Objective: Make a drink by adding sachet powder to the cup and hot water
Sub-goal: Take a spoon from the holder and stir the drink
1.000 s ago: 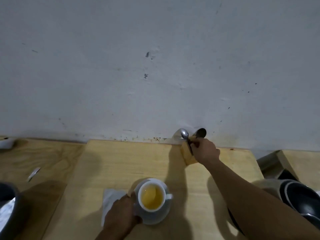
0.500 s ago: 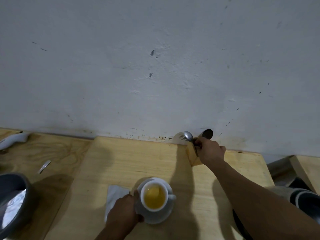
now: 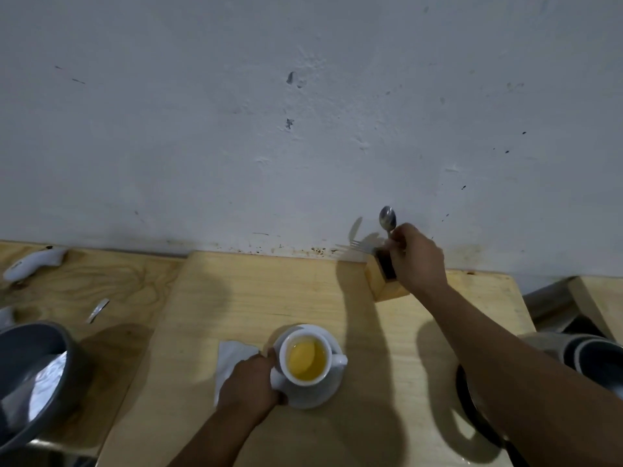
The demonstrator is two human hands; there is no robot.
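A white cup [image 3: 307,360] of yellow liquid stands on a white saucer [image 3: 313,392] near the front of the wooden table [image 3: 269,298]. My left hand [image 3: 247,382] grips the saucer's left rim. At the back by the wall, my right hand [image 3: 416,256] holds a metal spoon [image 3: 387,220] by its handle, bowl up, raised above a wooden cutlery holder [image 3: 382,279]. A fork [image 3: 357,246] leans out of the holder to the left.
A white napkin [image 3: 231,357] lies left of the saucer. A grey pot [image 3: 30,375] sits at the left edge, dark bowls [image 3: 593,358] at the right. A white object [image 3: 33,261] and a small torn foil strip [image 3: 97,310] lie on the left tabletop.
My right hand has lifted the spoon up out of the wooden holder. My left hand stays on the saucer.
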